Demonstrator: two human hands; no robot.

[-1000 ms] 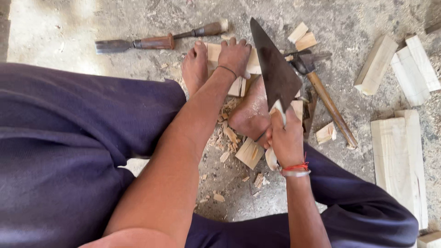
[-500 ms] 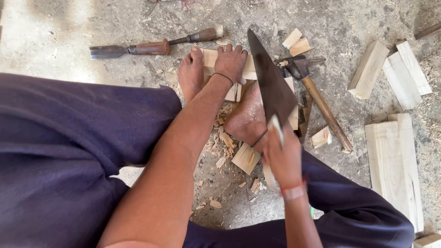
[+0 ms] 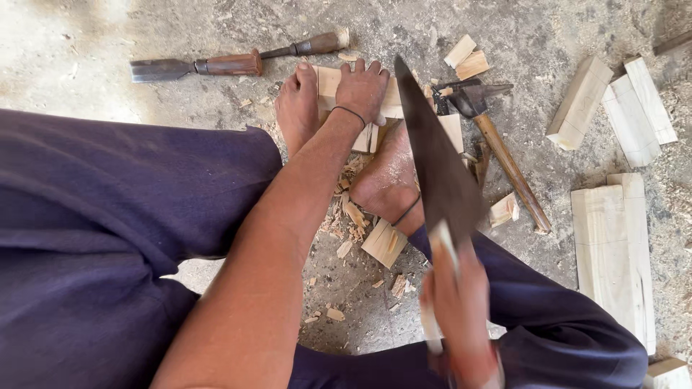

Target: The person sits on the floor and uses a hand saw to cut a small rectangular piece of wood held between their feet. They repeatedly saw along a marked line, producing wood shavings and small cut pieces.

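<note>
- Seated on the concrete floor (image 3: 86, 43), legs folded, both bare feet forward.
- Left hand (image 3: 362, 88) pressed down, grip closed over the top of a pale wood block (image 3: 333, 81) standing just past the toes; block wedged between left foot (image 3: 298, 108) and right foot (image 3: 389, 176).
- Right hand (image 3: 455, 310) wrapped tight round the light handle of a broad dark chopping blade (image 3: 438, 162), raised above the right foot, tip angled toward the block and slightly blurred.
- Step in hand, by the look of it: hewing the block to shape, blade lifted between cuts.
- Evidence of work done: chips and shavings (image 3: 349, 216) scattered between the feet, one larger offcut (image 3: 384, 243) by the right ankle.
- Next cut likely needing the edge kept to the block's right face, well clear of the left fingers and toes, with the block pinned firmly.
- Lying unused: long chisel (image 3: 238, 61) beyond the toes, hammer (image 3: 497, 137) to the right, sawn blocks (image 3: 605, 101) and a flat board (image 3: 613, 245) further right.
</note>
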